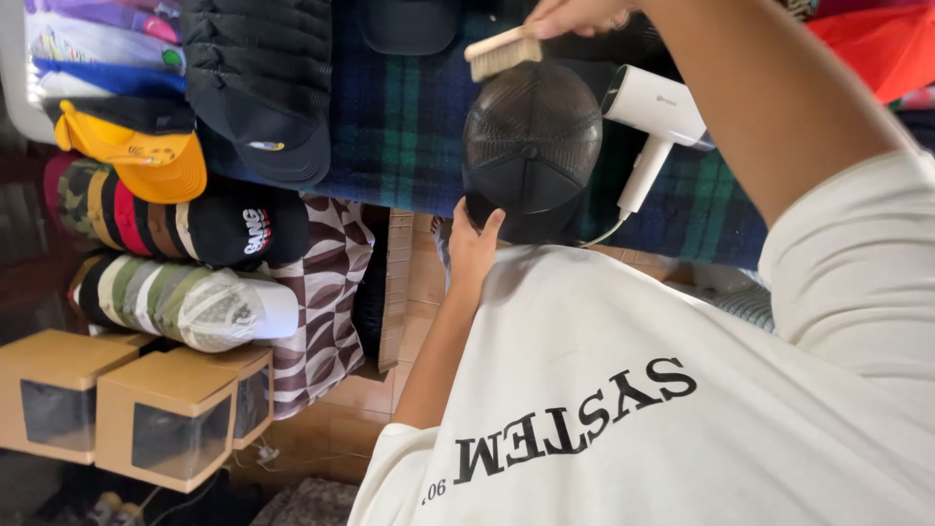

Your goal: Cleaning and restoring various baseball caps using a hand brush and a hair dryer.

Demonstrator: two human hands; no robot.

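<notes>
My left hand point(472, 248) grips the near edge of a black mesh-backed cap point(531, 136) and holds it over a dark blue and green plaid cloth point(399, 127). At the top of the view, my right hand point(575, 15) holds a small wooden brush with pale bristles point(502, 54). The bristles sit at the cap's far upper edge. My white printed T-shirt fills the lower right of the view.
A white hair dryer point(653, 102) lies on the plaid cloth just right of the cap. Rows of stacked caps point(175, 229) lie at the left, with more black caps point(263, 88) above. Cardboard boxes with windows point(166, 419) stand at the lower left beside a brown patterned cloth point(326, 292).
</notes>
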